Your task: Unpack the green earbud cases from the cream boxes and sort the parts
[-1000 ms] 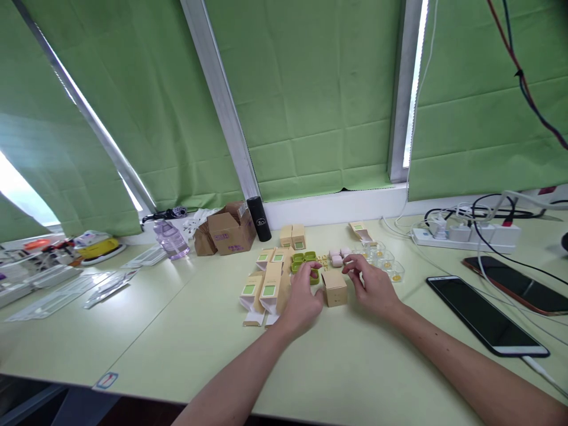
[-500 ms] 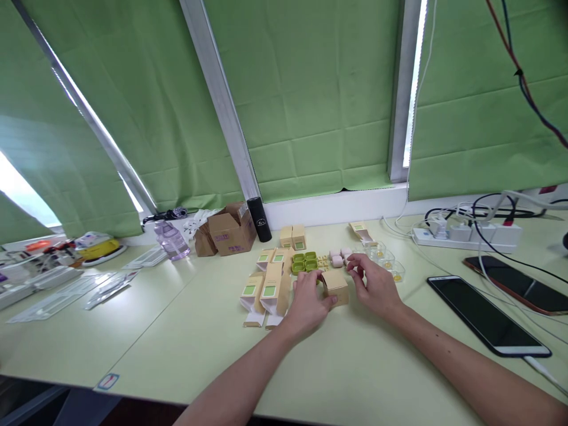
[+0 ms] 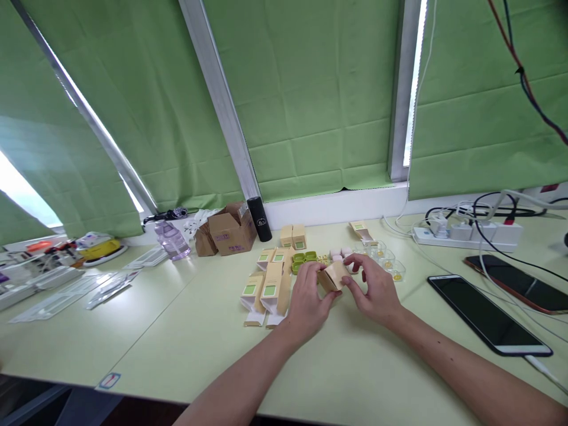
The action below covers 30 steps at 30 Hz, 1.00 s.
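A small tan cardboard box [image 3: 333,276] is tilted between my two hands. My left hand [image 3: 307,303] grips it from the left, thumb low and fingers behind. At its right side my right hand [image 3: 375,291] pinches the box with thumb and index finger. Left of my left hand lie several flattened tan cartons [image 3: 276,287] with green labels. Just beyond the box are green square containers [image 3: 304,259], small yellow pieces [image 3: 322,259] and pale pink blocks [image 3: 336,254], partly covered by my fingers. Clear round cases [image 3: 387,258] with yellow centres are past my right hand.
Two closed tan boxes [image 3: 293,236] stand farther back, near a black cylinder [image 3: 259,219] and an open brown carton [image 3: 233,229]. A pink-tinted bottle [image 3: 172,240] is left. On the right lie phones [image 3: 488,313], cables and a white power strip [image 3: 465,236].
The small box has been lifted and tilted between the hands. My right hand has moved left and closed onto its side.
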Tool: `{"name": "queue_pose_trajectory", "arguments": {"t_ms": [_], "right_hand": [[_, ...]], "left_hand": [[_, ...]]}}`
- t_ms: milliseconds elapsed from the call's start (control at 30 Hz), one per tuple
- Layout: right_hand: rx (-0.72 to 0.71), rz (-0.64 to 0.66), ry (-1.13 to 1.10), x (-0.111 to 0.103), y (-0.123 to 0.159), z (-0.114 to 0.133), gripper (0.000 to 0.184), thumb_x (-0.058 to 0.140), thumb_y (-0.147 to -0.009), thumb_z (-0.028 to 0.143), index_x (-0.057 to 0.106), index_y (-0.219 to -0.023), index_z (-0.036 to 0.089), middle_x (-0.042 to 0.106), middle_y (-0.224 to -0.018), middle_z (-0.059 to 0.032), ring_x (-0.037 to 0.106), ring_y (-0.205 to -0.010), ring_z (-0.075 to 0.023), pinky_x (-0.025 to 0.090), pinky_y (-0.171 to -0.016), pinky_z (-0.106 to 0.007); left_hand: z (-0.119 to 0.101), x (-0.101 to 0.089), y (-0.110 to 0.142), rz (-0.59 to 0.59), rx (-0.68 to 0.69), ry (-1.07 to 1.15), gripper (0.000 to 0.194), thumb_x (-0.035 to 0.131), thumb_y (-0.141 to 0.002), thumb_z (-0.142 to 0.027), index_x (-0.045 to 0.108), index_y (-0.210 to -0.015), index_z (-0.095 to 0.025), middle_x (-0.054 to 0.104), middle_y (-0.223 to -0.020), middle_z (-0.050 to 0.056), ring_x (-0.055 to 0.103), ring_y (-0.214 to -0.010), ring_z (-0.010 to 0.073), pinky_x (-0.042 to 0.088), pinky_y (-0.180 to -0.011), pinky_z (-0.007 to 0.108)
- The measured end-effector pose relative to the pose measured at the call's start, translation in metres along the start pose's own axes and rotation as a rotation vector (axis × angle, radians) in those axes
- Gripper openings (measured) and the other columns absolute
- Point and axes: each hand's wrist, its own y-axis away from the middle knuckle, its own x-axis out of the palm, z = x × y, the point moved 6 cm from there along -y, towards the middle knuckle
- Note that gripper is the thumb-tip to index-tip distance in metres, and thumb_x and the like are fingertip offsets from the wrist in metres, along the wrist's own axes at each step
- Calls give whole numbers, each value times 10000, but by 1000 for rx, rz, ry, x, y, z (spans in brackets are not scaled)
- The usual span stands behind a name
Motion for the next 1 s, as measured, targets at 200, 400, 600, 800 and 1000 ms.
{"name": "queue_pose_trajectory", "arguments": {"t_ms": [200, 400, 600, 800, 1000], "right_hand": [[-60, 15, -47, 3, 4, 8, 410, 593, -951, 418, 466, -1294, 233, 655, -1152, -123, 649, -944, -257, 532, -753, -379], [-95, 21, -82, 7, 6, 12, 435, 622, -945, 381, 444, -1312, 228, 640, -1173, -132, 635, -904, -254, 549, -731, -400], [-111, 13, -159, 8, 6, 15, 382, 599, -957, 297, 443, -1301, 236, 632, -1164, -118, 626, -890, -234, 574, -748, -406], [-122, -6, -169, 7, 6, 16, 367, 590, -960, 280, 449, -1297, 239, 628, -1156, -117, 632, -891, -235, 586, -758, -415], [-125, -5, -171, 9, 7, 14, 378, 585, -956, 262, 445, -1305, 232, 625, -1154, -119, 626, -886, -229, 584, -771, -411]], "left_hand": [[-7, -6, 2, -76, 180, -193, 356, 642, -937, -246, 494, -1261, -242, 550, -1268, 144, 547, -1240, 311, 494, -1027, 507], [-16, -6, 4, -171, 379, -357, 342, 601, -941, -148, 473, -1249, -226, 561, -1171, 126, 575, -1119, 283, 553, -917, 477], [-25, -7, 6, -272, 517, -451, 314, 629, -917, -101, 508, -1198, -172, 572, -1091, 114, 562, -1048, 254, 576, -868, 426], [-26, -7, 6, -290, 515, -461, 306, 599, -925, -86, 511, -1205, -172, 574, -1095, 119, 572, -1047, 247, 582, -883, 425], [-25, -6, 6, -272, 480, -471, 331, 594, -924, -88, 504, -1231, -173, 570, -1106, 124, 583, -1066, 259, 579, -891, 433]]}}
